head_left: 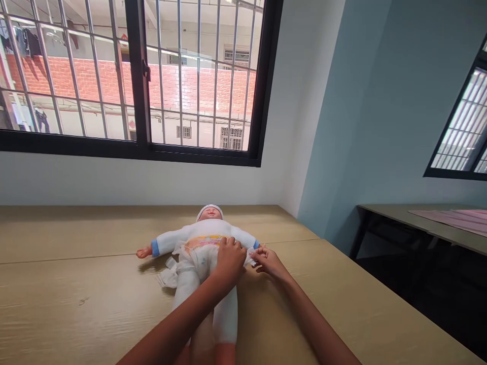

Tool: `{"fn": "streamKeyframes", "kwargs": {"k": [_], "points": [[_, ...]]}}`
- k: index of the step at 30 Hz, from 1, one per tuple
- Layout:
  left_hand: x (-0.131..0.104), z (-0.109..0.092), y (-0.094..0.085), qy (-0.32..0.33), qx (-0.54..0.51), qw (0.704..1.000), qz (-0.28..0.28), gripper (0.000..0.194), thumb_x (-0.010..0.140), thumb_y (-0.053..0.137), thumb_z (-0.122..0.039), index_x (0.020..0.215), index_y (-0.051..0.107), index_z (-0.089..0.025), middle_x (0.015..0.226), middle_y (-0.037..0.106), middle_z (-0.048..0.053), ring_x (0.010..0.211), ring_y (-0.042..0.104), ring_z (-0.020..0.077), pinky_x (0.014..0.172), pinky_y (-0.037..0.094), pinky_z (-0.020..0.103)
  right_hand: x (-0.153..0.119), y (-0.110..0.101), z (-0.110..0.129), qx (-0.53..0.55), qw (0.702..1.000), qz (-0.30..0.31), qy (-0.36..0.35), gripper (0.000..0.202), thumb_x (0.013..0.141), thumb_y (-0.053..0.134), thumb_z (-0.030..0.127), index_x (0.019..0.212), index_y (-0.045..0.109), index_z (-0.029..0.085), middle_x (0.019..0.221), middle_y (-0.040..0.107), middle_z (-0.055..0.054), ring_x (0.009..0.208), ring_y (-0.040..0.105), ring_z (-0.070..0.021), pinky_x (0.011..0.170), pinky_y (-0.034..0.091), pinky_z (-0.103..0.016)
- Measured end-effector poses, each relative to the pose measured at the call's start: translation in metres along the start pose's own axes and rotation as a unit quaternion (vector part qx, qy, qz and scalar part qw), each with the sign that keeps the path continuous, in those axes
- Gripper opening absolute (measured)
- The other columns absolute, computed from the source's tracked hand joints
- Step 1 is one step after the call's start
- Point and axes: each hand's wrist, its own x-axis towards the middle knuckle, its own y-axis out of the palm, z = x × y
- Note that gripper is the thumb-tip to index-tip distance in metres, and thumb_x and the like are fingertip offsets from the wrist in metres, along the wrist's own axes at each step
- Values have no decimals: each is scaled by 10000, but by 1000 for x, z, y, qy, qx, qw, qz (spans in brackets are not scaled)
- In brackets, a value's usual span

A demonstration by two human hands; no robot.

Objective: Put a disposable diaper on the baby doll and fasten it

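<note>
A baby doll (205,228) in a white outfit with blue cuffs and a white cap lies on its back on the wooden table (95,314), arms spread. Around its hips is a white diaper (201,256), with a loose side part (168,275) spread out on the left. My left hand (231,258) rests with bent fingers on the diaper's front, at the right side of the doll's waist; what its fingers hold, if anything, is hidden. Beside the doll's cuff, my right hand (266,261) pinches the white diaper tab on the right.
The table meets a white wall (281,101) below a barred window (140,147). Its right edge slants down to the lower right. Farther right stands another table (399,215) with a pink cloth (456,220) on it.
</note>
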Motion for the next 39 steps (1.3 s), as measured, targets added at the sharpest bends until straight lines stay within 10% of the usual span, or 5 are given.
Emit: {"fn": "streamKeyframes", "kwargs": {"k": [12, 26, 33, 39], "points": [[4, 17, 7, -8, -38, 999, -18, 208, 840, 483, -210, 746, 655, -140, 880, 669, 118, 898, 562, 271, 777, 367, 406, -21, -19, 21, 43, 994, 99, -31, 575, 557, 812, 316, 1045, 547, 163, 799, 663, -14, 782, 606, -145, 653, 448, -239], [-5, 0, 12, 9, -10, 996, -94, 215, 889, 372, -84, 953, 571, -136, 968, 610, 105, 887, 564, 234, 806, 430, 366, -21, -4, 28, 274, 961, 21, 38, 376, 571, 797, 142, 866, 568, 184, 752, 637, 14, 669, 613, -89, 691, 543, -182], [-20, -23, 33, -22, -34, 992, -118, 422, 863, 524, -400, 1084, 546, -42, 1104, 584, 201, 1082, 527, 318, 1005, 363, 441, 1, 3, 52, 176, 983, 48, 33, 228, 582, 753, 159, 707, 562, 161, 718, 627, -14, 630, 606, -98, 653, 536, -201], [-19, -24, 33, -21, -83, 988, -127, 320, 837, 559, -345, 1091, 507, -157, 1134, 560, 115, 1097, 517, 301, 1027, 354, 495, 20, 34, 88, 35, 997, 67, -2, 170, 583, 663, 102, 716, 569, 152, 639, 628, -9, 575, 589, -112, 578, 495, -221]]}}
